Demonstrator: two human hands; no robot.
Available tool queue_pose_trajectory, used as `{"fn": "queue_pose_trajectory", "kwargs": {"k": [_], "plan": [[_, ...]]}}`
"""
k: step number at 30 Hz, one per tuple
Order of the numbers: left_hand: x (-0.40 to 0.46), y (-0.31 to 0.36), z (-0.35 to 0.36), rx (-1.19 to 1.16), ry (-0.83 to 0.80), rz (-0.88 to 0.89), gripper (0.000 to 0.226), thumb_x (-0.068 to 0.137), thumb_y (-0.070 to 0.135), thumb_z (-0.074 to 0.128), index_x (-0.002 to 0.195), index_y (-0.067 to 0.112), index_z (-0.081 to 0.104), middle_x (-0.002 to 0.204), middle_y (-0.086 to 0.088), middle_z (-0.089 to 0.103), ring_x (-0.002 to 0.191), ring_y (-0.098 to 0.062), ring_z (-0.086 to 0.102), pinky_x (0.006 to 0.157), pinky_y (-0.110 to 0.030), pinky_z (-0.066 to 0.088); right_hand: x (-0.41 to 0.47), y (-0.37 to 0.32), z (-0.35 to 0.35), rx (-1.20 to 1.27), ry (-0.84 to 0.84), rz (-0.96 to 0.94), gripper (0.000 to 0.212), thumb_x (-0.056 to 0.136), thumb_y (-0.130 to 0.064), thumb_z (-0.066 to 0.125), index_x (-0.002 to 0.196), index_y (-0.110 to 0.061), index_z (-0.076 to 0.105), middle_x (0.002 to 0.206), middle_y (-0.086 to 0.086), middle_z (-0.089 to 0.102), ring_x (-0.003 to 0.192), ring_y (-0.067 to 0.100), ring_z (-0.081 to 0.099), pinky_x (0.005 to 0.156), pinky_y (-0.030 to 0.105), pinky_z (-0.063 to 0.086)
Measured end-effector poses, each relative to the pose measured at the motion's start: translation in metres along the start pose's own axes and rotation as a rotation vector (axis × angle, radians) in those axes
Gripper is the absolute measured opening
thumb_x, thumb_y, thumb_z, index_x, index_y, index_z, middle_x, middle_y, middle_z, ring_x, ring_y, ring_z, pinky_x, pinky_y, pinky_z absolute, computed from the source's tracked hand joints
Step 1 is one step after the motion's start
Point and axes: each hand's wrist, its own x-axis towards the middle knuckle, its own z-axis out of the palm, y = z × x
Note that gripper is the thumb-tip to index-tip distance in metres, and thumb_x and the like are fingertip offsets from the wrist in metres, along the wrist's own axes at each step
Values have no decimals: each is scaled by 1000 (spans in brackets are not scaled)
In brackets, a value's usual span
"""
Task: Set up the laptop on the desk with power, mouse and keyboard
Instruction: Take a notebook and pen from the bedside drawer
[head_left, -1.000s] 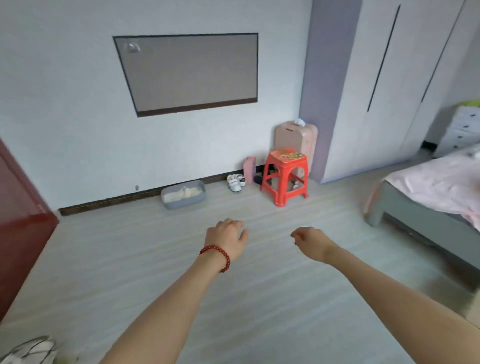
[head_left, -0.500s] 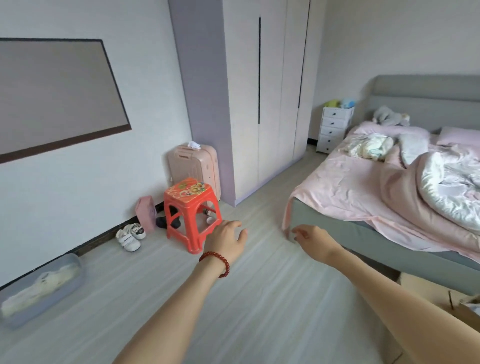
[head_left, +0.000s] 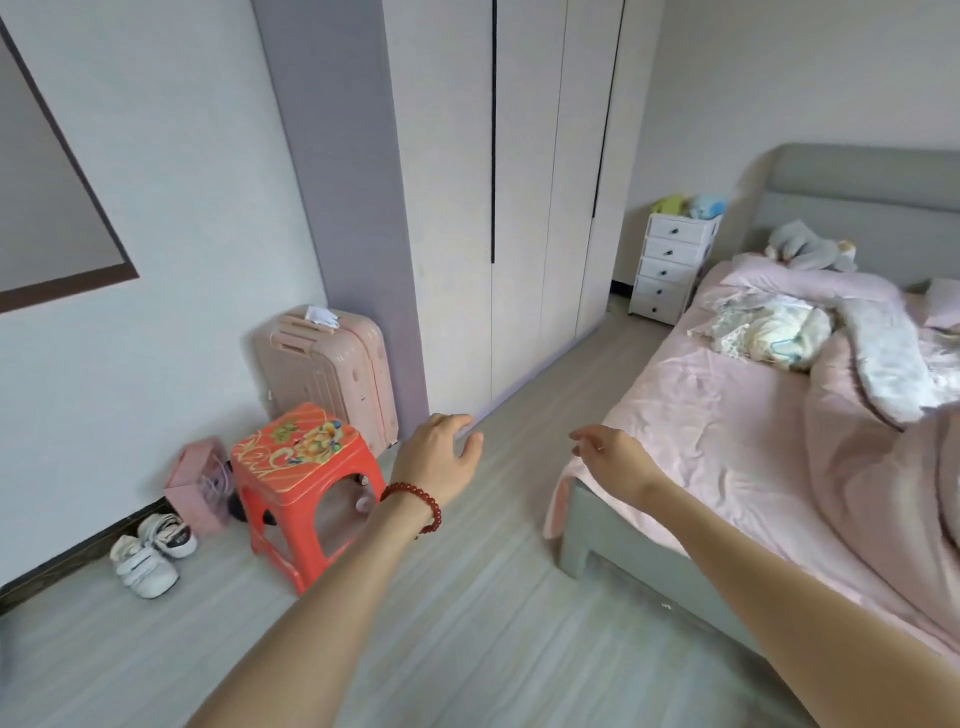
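Both arms stretched out over the floor (head_left: 467, 613), nothing in either hand. Left hand (head_left: 441, 457), w/ a red bead bracelet (head_left: 415, 501) at the wrist, is palm down, fingers loosely curled, released. Right hand (head_left: 610, 457) likewise slack, fingers half bent, thumb and forefinger apart, grasping nothing; it hangs just off the foot corner of the bed (head_left: 727, 441).

No laptop, desk, mouse, keyboard or power lead anywhere in view, so can't tell where the laptop is, which way it points or how its long axis runs.

Round the room: red plastic stool (head_left: 296, 462) upright on the floor, left of the left forearm. Behind it a pink suitcase (head_left: 327, 364) stands against the wall, beside the wardrobe (head_left: 519, 208). Pink bag (head_left: 200, 483) and a pair of white shoes (head_left: 150, 553) along the skirting, left of the stool. White drawer unit (head_left: 672, 265) in the far corner betw. wardrobe and bed head. Bed has pink sheet, rumpled bedding at the right edge.
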Motion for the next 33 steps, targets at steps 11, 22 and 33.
{"fn": "queue_pose_trajectory", "kwargs": {"k": [11, 22, 33], "plan": [[335, -98, 45, -105, 56, -31, 29, 90, 28, 50, 115, 17, 60, 120, -2, 61, 108, -17, 57, 88, -22, 39, 342, -4, 16, 139, 28, 7, 30, 94, -8, 41, 118, -7, 59, 111, 14, 68, 105, 27, 63, 94, 33, 46], [676, -36, 180, -219, -223, 140, 26, 89, 30, 49, 109, 20, 61, 116, 0, 62, 105, -15, 58, 89, -26, 43, 609, 103, -67, 227, 229, 313, 27, 95, -5, 40, 113, 0, 60, 107, 21, 67, 99, 35, 63, 88, 41, 47], [1027, 57, 315, -257, -254, 205, 23, 90, 28, 50, 108, 21, 62, 113, 3, 62, 100, -10, 56, 84, -21, 38, 947, 211, -198, 251, 307, 326, 28, 94, -10, 40, 112, -7, 62, 106, 15, 69, 95, 31, 64, 89, 42, 51]]}}
